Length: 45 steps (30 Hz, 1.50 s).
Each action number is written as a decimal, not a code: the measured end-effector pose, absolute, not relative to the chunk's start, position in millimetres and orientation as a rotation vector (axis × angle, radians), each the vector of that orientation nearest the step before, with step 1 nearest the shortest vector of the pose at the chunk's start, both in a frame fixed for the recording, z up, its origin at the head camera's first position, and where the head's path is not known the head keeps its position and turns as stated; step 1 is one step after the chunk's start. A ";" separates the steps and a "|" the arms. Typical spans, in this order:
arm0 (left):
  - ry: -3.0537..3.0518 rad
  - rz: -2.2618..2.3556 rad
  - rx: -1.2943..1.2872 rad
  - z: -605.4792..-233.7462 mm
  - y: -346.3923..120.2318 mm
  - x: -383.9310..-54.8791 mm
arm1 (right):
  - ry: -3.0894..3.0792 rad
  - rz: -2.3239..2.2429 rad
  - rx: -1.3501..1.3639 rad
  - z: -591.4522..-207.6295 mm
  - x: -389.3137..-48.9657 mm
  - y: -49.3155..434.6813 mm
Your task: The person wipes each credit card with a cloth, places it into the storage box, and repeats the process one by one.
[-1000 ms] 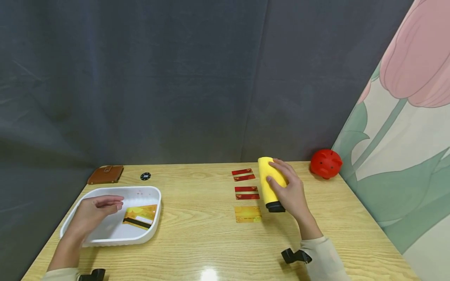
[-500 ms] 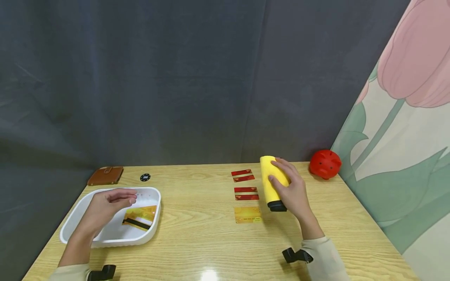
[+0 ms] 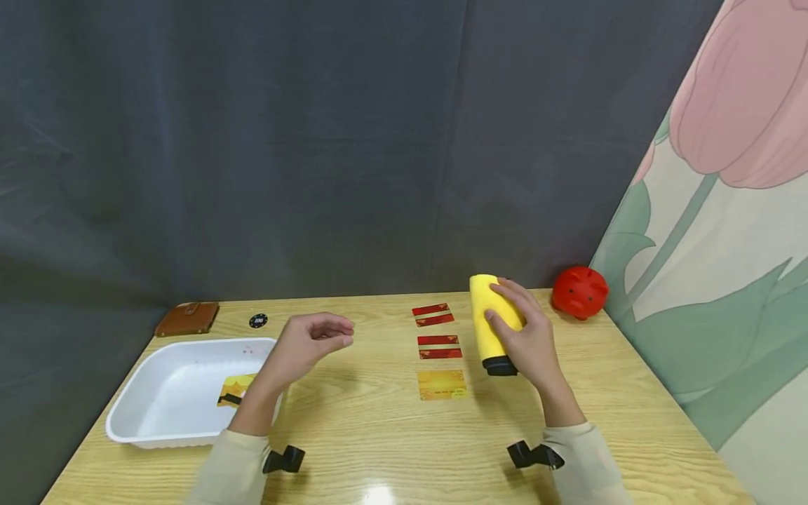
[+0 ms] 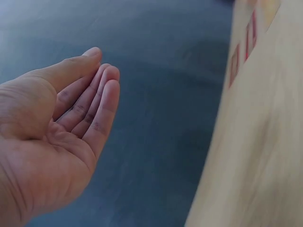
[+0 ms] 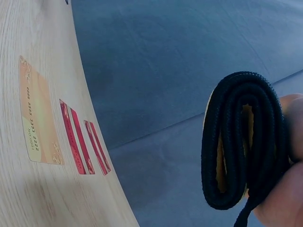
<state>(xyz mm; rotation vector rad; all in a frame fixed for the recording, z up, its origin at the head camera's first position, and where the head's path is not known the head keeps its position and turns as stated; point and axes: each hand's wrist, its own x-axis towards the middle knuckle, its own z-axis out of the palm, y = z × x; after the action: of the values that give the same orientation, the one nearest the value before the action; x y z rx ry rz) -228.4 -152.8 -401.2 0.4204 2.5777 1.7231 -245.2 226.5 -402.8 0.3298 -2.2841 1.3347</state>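
My right hand grips a rolled yellow cloth with a black edge, held above the table at the right. In the right wrist view the roll's black end faces the camera in folded layers. My left hand is over the table, right of the white tray, with nothing in it; the left wrist view shows its fingers loosely bent and the palm bare. Between the hands lie a gold card and two red cards, one nearer and one farther.
The white tray at the left holds yellow cards, partly behind my left forearm. Behind it are a brown wallet and a black poker chip. A red piggy bank stands at the back right, by the wall.
My left hand has moved right, from over the white tray to over the table beside it. My right hand still holds the yellow cloth in nearly the same place.
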 end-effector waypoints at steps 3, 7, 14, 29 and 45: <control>2.519 1.704 0.453 -412.3 -124.3 -236.7 | -2.292 1.333 0.318 -400.8 -245.5 227.1; 2.451 1.658 0.508 -434.7 -93.7 -244.4 | -2.302 1.321 0.308 -398.4 -245.5 228.5; 2.378 1.577 0.582 -472.0 -63.8 -250.8 | -2.300 1.313 0.288 -401.1 -246.8 233.5; 2.566 1.334 0.580 -498.6 -41.5 -247.0 | -2.332 1.318 0.113 -405.0 -253.0 261.6; 2.600 1.156 0.578 -489.2 -36.3 -246.0 | -2.354 1.330 0.041 -405.9 -254.1 269.7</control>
<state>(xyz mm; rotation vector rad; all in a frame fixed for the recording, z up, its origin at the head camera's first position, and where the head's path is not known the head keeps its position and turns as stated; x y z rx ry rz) -246.0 -36.3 -489.2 0.5781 2.5999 1.1564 -254.1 269.7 -405.9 0.0412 -2.3543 1.3303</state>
